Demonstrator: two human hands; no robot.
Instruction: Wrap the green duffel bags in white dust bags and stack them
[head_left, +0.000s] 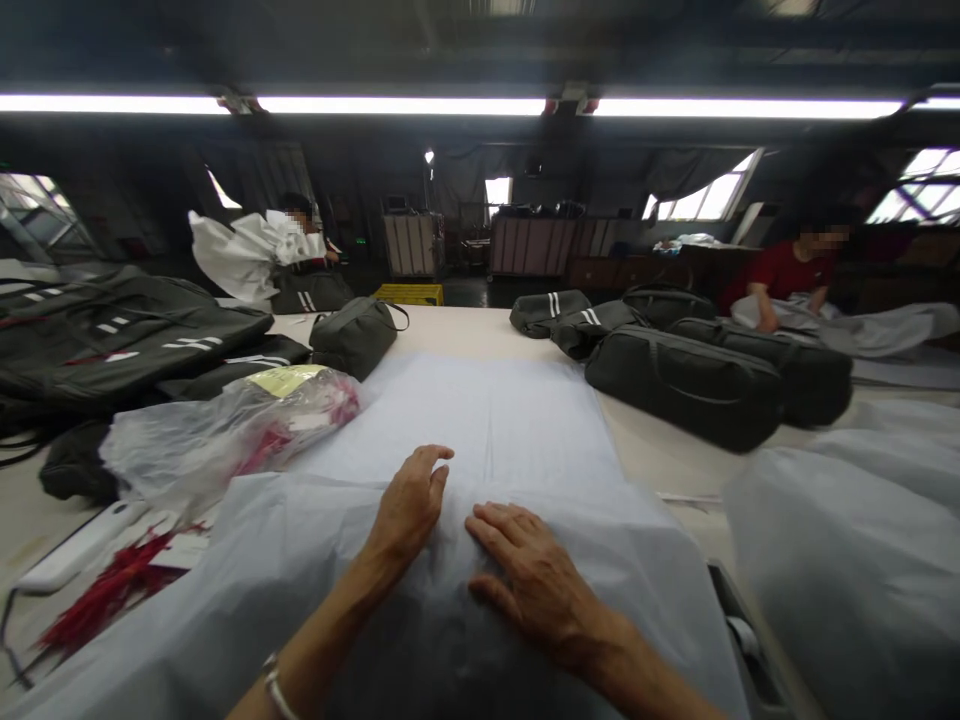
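Note:
A thin white translucent sheet (pixel 300 530) spreads over the near part of the table, and something dark shows faintly through it below my hands. My left hand (pixel 409 505) rests on or just above the sheet, its thumb and index finger apart and the other fingers mostly hidden. My right hand (pixel 532 575) lies palm down on the sheet, fingers stretched out, holding nothing. Beyond both hands, a flat stack of white sheets (pixel 480 420) lies on the table.
On the right stand several dark bags (pixel 682 385); more dark bags (pixel 135 330) are piled left. A clear plastic bag (pixel 225 425) lies near red tags or strings (pixel 112 590) and a white device (pixel 79 550). White wrapped bundles (pixel 855 540) sit right. Two people work across the table.

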